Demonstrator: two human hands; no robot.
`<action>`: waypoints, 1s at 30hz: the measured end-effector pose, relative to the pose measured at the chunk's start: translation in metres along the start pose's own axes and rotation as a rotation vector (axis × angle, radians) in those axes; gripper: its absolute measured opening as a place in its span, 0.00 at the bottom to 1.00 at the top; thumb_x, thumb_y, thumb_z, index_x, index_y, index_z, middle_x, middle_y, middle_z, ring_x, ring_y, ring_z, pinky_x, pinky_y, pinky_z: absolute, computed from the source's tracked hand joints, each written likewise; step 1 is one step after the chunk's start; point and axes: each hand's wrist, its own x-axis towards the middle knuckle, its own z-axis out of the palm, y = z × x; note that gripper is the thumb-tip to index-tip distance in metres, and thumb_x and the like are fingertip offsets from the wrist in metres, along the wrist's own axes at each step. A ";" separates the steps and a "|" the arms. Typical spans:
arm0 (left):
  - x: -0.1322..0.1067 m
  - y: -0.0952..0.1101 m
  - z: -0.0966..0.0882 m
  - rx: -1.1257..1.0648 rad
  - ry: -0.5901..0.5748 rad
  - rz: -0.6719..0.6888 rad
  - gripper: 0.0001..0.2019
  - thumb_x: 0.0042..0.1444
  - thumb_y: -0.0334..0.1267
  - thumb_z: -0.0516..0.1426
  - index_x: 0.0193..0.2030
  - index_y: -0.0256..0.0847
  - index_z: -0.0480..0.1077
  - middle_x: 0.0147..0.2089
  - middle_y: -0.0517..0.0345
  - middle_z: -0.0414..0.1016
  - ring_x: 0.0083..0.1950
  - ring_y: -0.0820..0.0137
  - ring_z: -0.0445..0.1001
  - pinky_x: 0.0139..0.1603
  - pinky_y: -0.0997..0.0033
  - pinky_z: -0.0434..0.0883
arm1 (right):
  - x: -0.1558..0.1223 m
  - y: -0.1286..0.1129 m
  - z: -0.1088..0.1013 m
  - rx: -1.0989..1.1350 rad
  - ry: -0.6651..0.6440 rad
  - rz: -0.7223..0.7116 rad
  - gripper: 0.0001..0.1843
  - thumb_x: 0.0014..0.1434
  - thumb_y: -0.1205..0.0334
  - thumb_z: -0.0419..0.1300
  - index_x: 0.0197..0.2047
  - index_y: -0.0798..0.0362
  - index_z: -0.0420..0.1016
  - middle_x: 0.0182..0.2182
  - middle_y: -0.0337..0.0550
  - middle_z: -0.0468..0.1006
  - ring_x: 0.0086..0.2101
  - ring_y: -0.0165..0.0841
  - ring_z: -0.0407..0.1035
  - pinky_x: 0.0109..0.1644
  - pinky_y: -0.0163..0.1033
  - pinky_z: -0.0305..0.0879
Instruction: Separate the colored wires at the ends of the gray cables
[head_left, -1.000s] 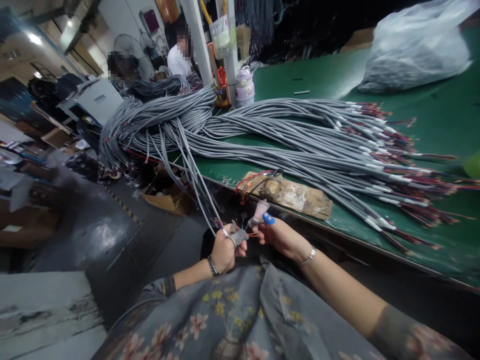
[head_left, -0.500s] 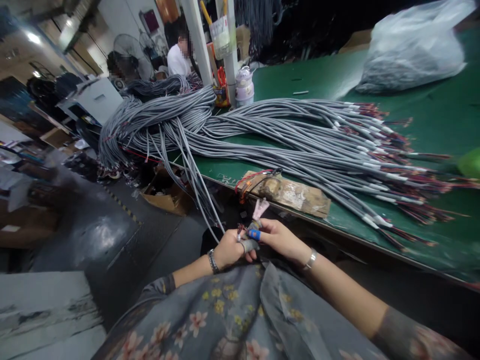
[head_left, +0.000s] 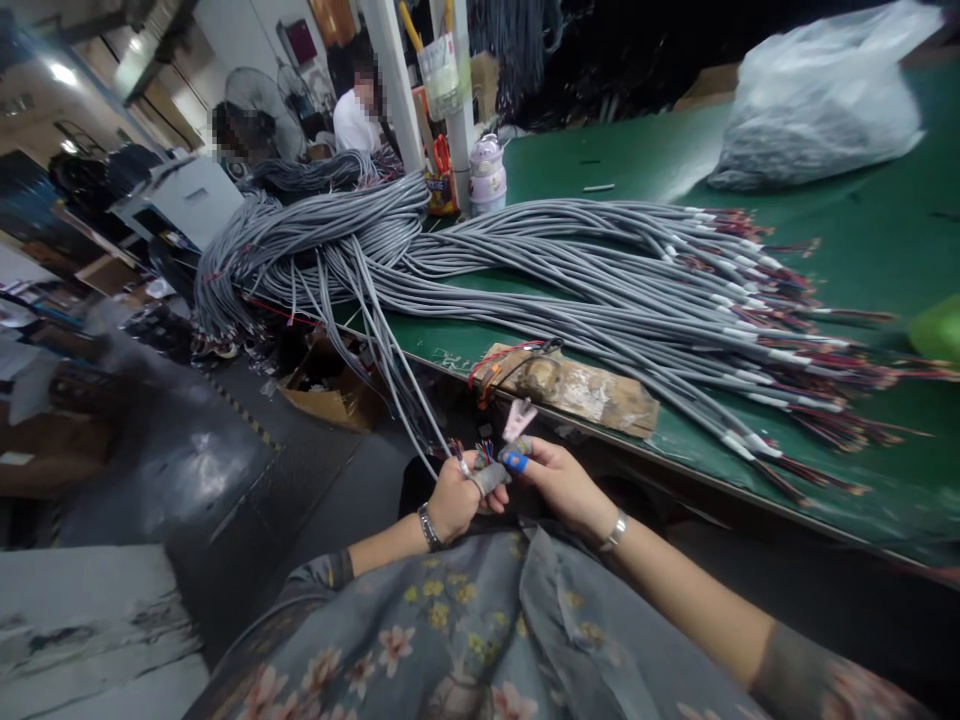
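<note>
My left hand (head_left: 459, 498) is closed around the end of a grey cable (head_left: 420, 445) that hangs down from the bench. Thin coloured wires (head_left: 486, 453) stick up from the cable end between my two hands. Grey tape wraps my left thumb. Close beside it, my right hand (head_left: 551, 480) pinches at the wires, with blue tape on its thumb. Rising from the right fingers is a pale pink clip-like piece (head_left: 519, 420); whether those fingers hold it I cannot tell. The fingertips partly hide the wires.
A large bundle of grey cables (head_left: 525, 240) lies along the green bench (head_left: 637, 160). At the bench edge is a wooden block (head_left: 592, 390) with red and black leads. A plastic bag (head_left: 817, 110), a purple bottle (head_left: 487, 175) and a cardboard box (head_left: 330, 400) are around; a person (head_left: 356, 120) sits behind.
My hands have drawn slightly apart, the left shifting a little left. More coloured wires show between them. The pink piece has tilted slightly.
</note>
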 end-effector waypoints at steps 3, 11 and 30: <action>-0.001 -0.002 -0.001 -0.021 -0.034 0.007 0.19 0.40 0.53 0.64 0.22 0.37 0.66 0.17 0.58 0.70 0.16 0.76 0.65 0.17 0.78 0.58 | 0.003 0.001 0.003 0.045 -0.058 0.038 0.25 0.38 0.40 0.70 0.23 0.52 0.70 0.16 0.36 0.69 0.19 0.27 0.58 0.25 0.36 0.56; -0.003 0.008 0.002 -0.187 0.106 0.007 0.19 0.37 0.52 0.65 0.23 0.37 0.68 0.15 0.61 0.68 0.14 0.78 0.62 0.16 0.78 0.57 | 0.014 0.005 -0.016 0.315 -0.079 0.122 0.20 0.44 0.43 0.68 0.28 0.51 0.73 0.22 0.37 0.70 0.21 0.27 0.59 0.26 0.35 0.60; 0.002 0.013 0.011 -0.176 0.111 -0.003 0.17 0.36 0.49 0.63 0.22 0.37 0.67 0.15 0.63 0.67 0.14 0.79 0.61 0.15 0.79 0.57 | 0.030 -0.003 -0.008 0.373 0.109 0.066 0.23 0.40 0.39 0.69 0.28 0.50 0.76 0.23 0.37 0.72 0.25 0.29 0.63 0.29 0.35 0.62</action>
